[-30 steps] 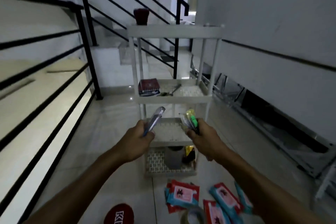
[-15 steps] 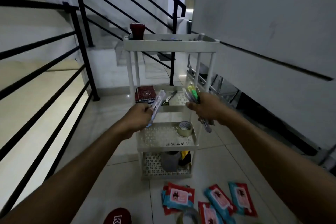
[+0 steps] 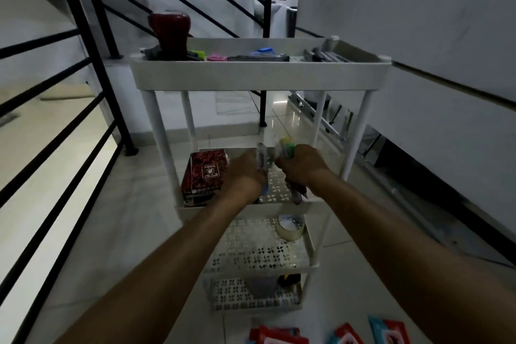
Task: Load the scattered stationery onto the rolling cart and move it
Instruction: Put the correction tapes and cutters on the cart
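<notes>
A white rolling cart point(image 3: 259, 79) with several shelves stands in front of me. My left hand point(image 3: 245, 176) is shut on a clear pen point(image 3: 262, 156), and my right hand point(image 3: 303, 167) is shut on a bundle of pens and a green-yellow highlighter point(image 3: 287, 146). Both hands hover close together over the second shelf. A dark red notebook point(image 3: 203, 173) lies on that shelf's left side. A tape roll point(image 3: 290, 227) sits on the third shelf. Small stationery point(image 3: 248, 56) and a dark red cup point(image 3: 169, 35) rest on the top tray.
Red and teal packets point(image 3: 279, 335) lie on the tiled floor just before the cart. A black stair railing point(image 3: 92, 45) runs along the left, a white wall point(image 3: 418, 22) on the right, and folded metal frames point(image 3: 335, 117) lean at the wall's base.
Both hands have risen from the lower shelves to the second shelf and come together. My view has moved nearer and higher, so the top tray's contents now show.
</notes>
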